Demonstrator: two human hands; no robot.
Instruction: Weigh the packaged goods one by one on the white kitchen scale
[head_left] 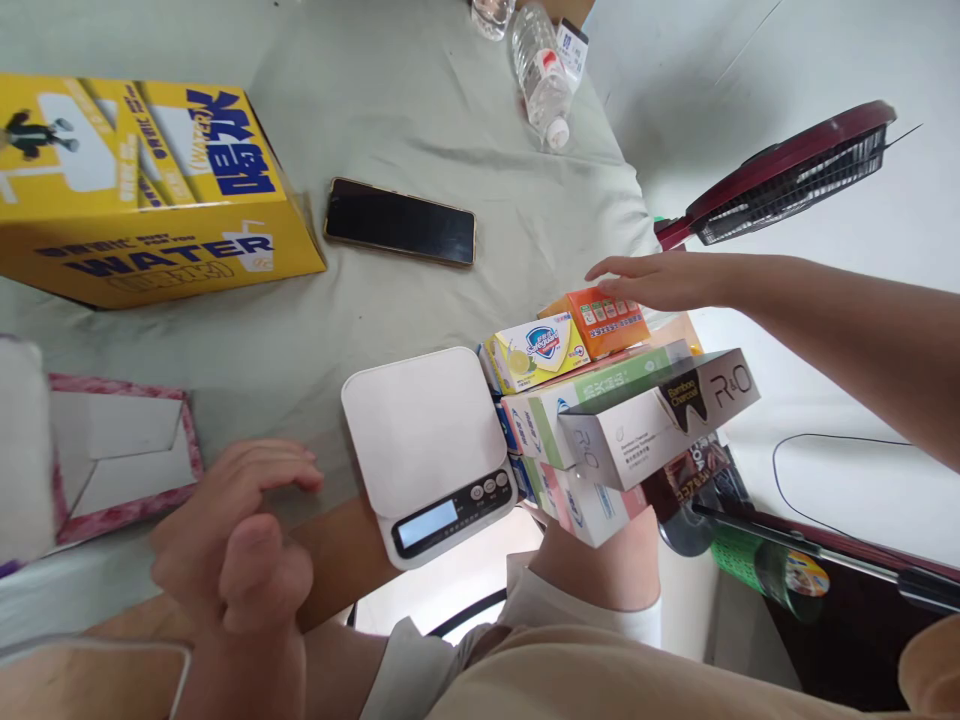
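Observation:
My right hand (649,280) reaches in from the right and lies against the far top edge of an orange box (606,325), its fingers stretched out. Beside that box are a yellow Safeguard soap box (536,352), a long green-and-white box (630,378) and a white R&O bamboo charcoal toothpaste box (671,420), stacked closely together. My left hand (240,540), slightly blurred, hovers at the lower left, fingers loosely bent, thumb apart, nothing seen in it. Between both hands sits a white digital scale (427,425) with a lit display and a bare plate.
A yellow WATER carton (180,240) stands at the left, with a black-screened phone (401,222) to its right. An opened pink-edged box (127,460) lies near my left hand. Clear plastic bottles (541,80) are at the back. A dark red fan (795,175) stands beyond the table's right edge.

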